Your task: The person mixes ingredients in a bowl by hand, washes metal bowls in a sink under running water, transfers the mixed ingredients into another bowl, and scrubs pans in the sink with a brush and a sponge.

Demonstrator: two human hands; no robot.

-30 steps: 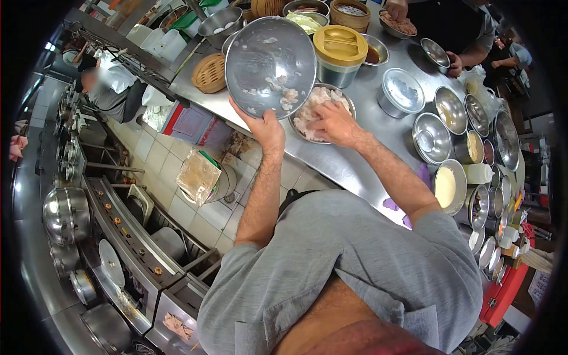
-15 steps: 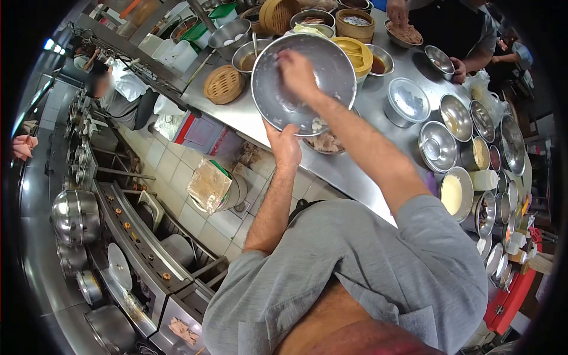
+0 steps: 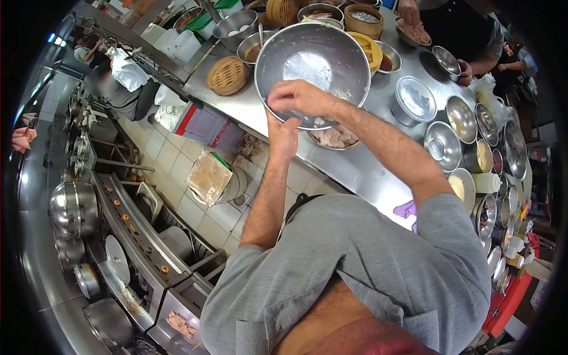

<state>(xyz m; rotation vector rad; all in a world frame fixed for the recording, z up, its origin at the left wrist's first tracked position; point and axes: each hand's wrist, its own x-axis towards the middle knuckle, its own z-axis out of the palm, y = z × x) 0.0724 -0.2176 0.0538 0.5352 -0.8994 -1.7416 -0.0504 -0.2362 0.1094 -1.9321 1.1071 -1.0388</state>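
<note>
A large steel mixing bowl point(image 3: 278, 56) is tilted toward me over the counter, with pale smears and small bits on its inner wall. My left hand point(image 3: 283, 135) grips its near rim from below, thumb on the edge. Inside the bowl, close to the lower left rim, is my right hand point(image 3: 300, 97) with its fingers curled together; anything within them is hidden. Partly covered by the big bowl, a smaller bowl of pale raw meat point(image 3: 335, 138) sits on the counter below my right forearm.
Left of the bowl lies a bamboo steamer lid point(image 3: 228, 76). A yellow lidded container point(image 3: 368, 52) stands behind it. Several steel bowls point(image 3: 442, 147) crowd the right side. Across the steel counter point(image 3: 349, 171), another person's hand point(image 3: 409, 13) is at a meat bowl. A covered bucket point(image 3: 210, 177) stands on the floor.
My right hand has come down from the upper left wall of the mixing bowl to its near rim. The bowl sits slightly further right in view, still held by my left hand.
</note>
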